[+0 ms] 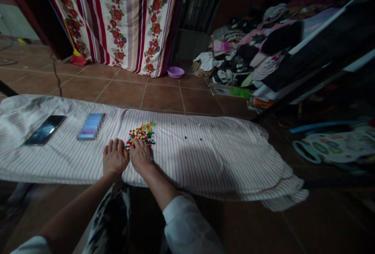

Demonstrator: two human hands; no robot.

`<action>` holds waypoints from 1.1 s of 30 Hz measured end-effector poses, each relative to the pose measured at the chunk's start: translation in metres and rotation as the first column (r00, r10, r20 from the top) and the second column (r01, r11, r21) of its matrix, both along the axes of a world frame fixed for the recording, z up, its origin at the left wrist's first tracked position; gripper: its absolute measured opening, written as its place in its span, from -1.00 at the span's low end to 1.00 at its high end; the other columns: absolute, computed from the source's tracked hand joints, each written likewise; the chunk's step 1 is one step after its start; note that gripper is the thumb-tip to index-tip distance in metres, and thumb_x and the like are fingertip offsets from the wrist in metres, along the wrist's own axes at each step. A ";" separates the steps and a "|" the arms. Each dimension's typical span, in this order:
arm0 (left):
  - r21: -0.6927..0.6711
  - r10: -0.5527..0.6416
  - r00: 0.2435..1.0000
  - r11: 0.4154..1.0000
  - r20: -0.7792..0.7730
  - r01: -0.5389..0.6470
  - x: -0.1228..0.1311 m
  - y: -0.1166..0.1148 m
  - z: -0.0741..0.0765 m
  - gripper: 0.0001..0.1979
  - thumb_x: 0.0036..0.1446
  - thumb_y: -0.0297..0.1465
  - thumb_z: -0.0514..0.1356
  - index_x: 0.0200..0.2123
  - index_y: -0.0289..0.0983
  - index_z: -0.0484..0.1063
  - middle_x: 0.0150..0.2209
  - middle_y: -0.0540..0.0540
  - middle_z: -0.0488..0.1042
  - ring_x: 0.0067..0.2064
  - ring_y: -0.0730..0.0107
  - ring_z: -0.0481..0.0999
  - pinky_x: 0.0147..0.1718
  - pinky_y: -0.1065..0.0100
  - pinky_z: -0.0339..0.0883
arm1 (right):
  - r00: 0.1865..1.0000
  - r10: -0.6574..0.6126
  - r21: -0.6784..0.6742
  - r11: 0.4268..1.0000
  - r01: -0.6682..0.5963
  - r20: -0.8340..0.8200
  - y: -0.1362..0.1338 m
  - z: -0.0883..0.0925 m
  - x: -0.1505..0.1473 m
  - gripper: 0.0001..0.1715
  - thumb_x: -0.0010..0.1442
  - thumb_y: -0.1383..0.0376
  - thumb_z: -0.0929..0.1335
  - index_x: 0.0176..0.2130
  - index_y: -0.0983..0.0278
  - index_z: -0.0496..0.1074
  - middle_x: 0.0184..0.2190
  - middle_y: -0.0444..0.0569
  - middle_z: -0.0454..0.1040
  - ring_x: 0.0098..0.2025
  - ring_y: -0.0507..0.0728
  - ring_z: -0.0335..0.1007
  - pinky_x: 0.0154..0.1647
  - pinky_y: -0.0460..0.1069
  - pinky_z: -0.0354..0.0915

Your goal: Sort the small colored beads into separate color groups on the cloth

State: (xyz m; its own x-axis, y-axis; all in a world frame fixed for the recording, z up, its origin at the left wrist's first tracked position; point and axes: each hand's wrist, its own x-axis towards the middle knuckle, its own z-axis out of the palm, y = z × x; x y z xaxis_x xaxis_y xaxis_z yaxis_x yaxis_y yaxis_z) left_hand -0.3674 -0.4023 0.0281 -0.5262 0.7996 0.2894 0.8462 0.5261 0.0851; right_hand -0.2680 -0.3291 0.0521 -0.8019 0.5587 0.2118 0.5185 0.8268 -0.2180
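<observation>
Left hand [115,158], right hand [141,156] — palms down

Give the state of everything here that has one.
Left hand, palm down beside pieces
Right hand, palm down at heap's near edge
Colorful pieces, heaped, some scattered
Black phone, screen dark
Other phone, screen seemingly lit
Striped cloth, spread, wrinkled
Floral curtain, hanging
Purple bowl, upright
Clothes, piled
</observation>
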 end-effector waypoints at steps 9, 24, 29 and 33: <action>-0.026 -0.008 1.000 1.000 -0.010 0.008 0.003 -0.001 0.008 -0.55 0.23 -0.35 -0.12 0.06 -0.38 0.36 0.19 -0.31 0.36 0.28 -0.05 0.23 0.19 0.00 0.09 | 0.999 -0.031 0.004 1.000 0.031 0.032 0.000 0.004 0.003 -0.78 0.34 0.37 0.27 -0.12 0.33 0.49 -0.16 0.09 0.45 -0.07 0.19 0.26 -0.07 0.09 0.31; -0.026 -0.011 1.000 1.000 -0.025 0.010 0.003 -0.001 0.007 -0.53 0.23 -0.35 -0.11 0.08 -0.43 0.36 0.18 -0.36 0.37 0.27 -0.07 0.24 0.18 -0.01 0.10 | 0.999 -0.037 0.007 0.999 0.036 0.029 0.002 0.001 0.001 -0.76 0.34 0.38 0.25 -0.13 0.36 0.50 -0.16 0.10 0.44 -0.05 0.21 0.27 -0.09 0.10 0.31; -0.017 -0.015 1.000 1.000 0.009 0.015 0.002 -0.001 0.006 -0.55 0.21 -0.36 -0.08 0.07 -0.41 0.37 0.18 -0.36 0.36 0.27 -0.07 0.24 0.19 -0.03 0.10 | 0.998 -0.049 -0.020 0.999 0.050 0.042 0.003 0.003 -0.002 -0.73 0.34 0.38 0.24 -0.12 0.37 0.51 -0.15 0.10 0.45 -0.04 0.22 0.27 -0.07 0.10 0.29; -0.010 -0.004 1.000 1.000 0.024 0.004 0.001 0.000 0.004 -0.55 0.21 -0.36 -0.08 0.08 -0.39 0.36 0.20 -0.35 0.34 0.28 -0.08 0.23 0.19 -0.04 0.09 | 0.999 -0.046 -0.033 0.998 0.046 0.003 0.005 0.001 0.000 -0.75 0.34 0.35 0.25 -0.14 0.35 0.51 -0.13 0.09 0.45 -0.05 0.21 0.26 -0.06 0.09 0.27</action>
